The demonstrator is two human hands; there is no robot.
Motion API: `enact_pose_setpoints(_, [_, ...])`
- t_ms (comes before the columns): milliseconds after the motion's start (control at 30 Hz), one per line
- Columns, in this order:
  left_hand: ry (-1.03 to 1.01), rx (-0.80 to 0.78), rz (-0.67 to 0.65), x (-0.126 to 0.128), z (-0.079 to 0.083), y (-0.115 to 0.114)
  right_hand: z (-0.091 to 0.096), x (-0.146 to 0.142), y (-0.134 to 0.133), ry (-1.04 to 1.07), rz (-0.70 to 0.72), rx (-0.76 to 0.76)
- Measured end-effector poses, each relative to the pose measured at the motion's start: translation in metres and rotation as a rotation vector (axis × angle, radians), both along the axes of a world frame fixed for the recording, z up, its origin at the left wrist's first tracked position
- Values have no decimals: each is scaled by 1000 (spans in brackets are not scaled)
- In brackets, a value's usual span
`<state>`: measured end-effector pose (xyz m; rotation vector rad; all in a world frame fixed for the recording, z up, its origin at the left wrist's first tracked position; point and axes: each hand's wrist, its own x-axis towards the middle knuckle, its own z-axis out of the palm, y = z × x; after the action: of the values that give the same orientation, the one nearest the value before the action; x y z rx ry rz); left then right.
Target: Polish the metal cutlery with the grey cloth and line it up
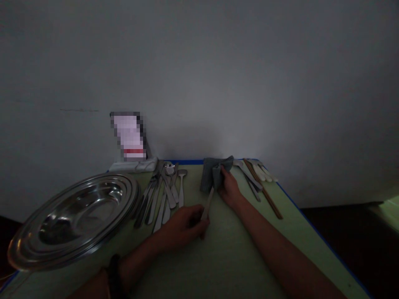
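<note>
My left hand (190, 224) pinches the near end of a metal utensil handle (207, 204) above the middle of the table. A grey cloth (209, 172) covers the far end of that utensil, so its kind is hidden. Closed on the cloth, my right hand (230, 187) presses it around the covered end. To the left lies a loose group of metal cutlery (166, 195), spoons among it, with a single fork-like piece (182, 182) at its right side.
Stacked metal plates (90, 216) fill the table's left side. Behind them a blurred phone (129, 135) leans upright on a white base (134, 165). Right of the cloth lie metal cutlery (251, 180), wooden chopsticks (268, 197) and white-handled utensils (263, 172). A wall (199, 74) borders the table's far edge.
</note>
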<state>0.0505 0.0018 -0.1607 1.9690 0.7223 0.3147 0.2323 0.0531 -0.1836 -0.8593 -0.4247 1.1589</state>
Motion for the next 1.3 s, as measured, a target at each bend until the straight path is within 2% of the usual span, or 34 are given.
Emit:
enact_pose_setpoints(233, [-86,-95,-54,-1,7,-2,0,-1,-4,-28,20,7])
enact_pose_setpoints(567, [-115,-183,-74,-5,7,-1,-2,-2,-4,-68,8,44])
enact_pose_setpoints(833, [-79,-121,-69,-4,10,1,-1,-2,-5,-78,26,40])
enact_pose_setpoints(1000, [-53,-138,-37,-2,11,1,-1,-2,-4,-78,20,32])
enact_pose_setpoints(1167, [58,35,65,-1,9,1,-3,-1,-4,-75,21,37])
enact_pose_setpoints(1300, [90,84,89,0,5,1,-2,-1,-3,-70,42,53])
